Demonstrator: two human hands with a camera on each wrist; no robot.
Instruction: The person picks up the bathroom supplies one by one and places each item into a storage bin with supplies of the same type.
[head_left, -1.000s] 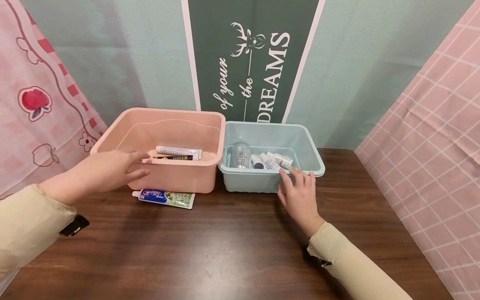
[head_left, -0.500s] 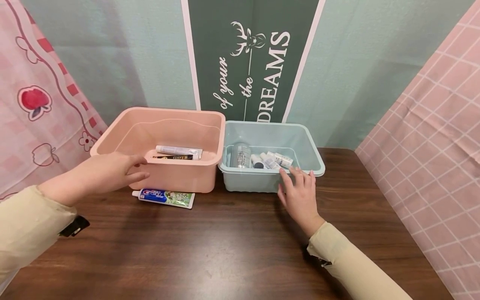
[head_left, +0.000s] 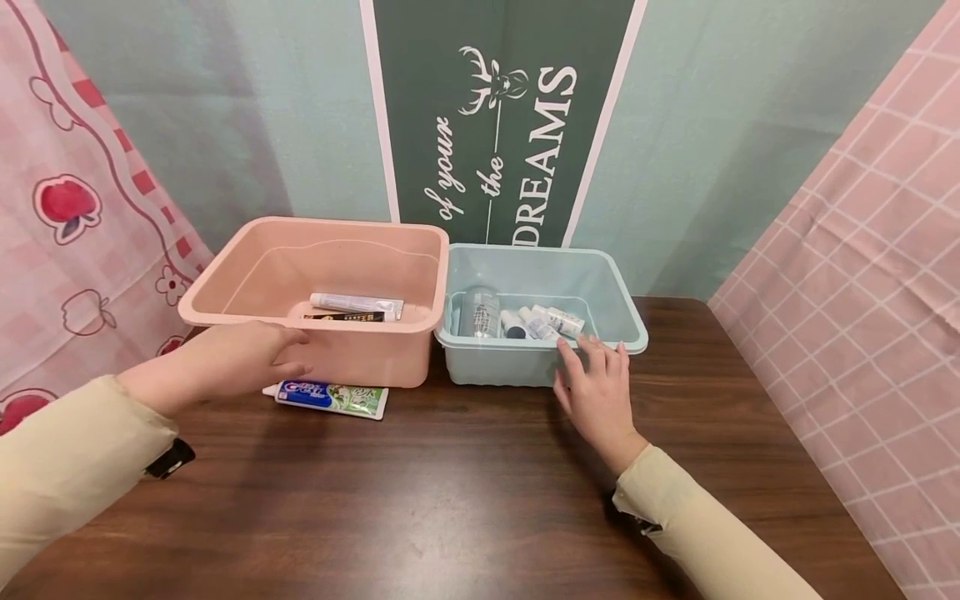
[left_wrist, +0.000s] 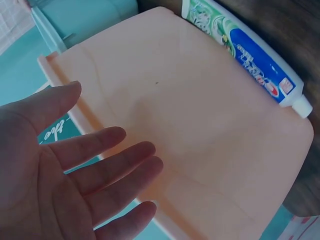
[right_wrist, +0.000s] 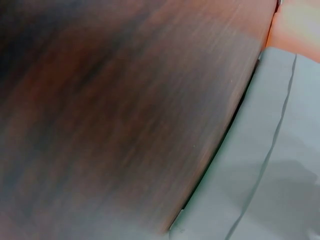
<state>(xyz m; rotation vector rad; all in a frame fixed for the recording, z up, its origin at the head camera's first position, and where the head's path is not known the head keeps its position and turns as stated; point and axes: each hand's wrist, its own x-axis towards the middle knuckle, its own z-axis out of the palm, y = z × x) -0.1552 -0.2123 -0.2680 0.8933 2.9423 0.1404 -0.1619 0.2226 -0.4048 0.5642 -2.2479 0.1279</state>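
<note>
My left hand (head_left: 232,362) hovers at the near wall of the pink bin (head_left: 375,354), holding nothing. In the left wrist view its fingers (left_wrist: 125,172) are spread and relaxed. A blue, green and white toothpaste tube (head_left: 330,398) lies on the table against the base of that bin. Inside the bin are a white tube (head_left: 352,302) and a black tube (head_left: 348,317). My right hand (head_left: 600,400) rests its fingertips on the near rim of the light blue bin (head_left: 502,367). That bin contains a clear bottle (head_left: 480,312) and several small white bottles (head_left: 562,322).
Both bins stand side by side on a dark wood table (head_left: 450,492). Behind them hangs a green cloth (head_left: 495,125) with lettering. Pink checked cloth (head_left: 855,333) borders the right side, and apple-print cloth (head_left: 82,250) the left.
My left hand has dropped a little and shifted slightly right, from above the pink bin's rim to in front of its wall. My right hand has stayed on the blue bin's rim.
</note>
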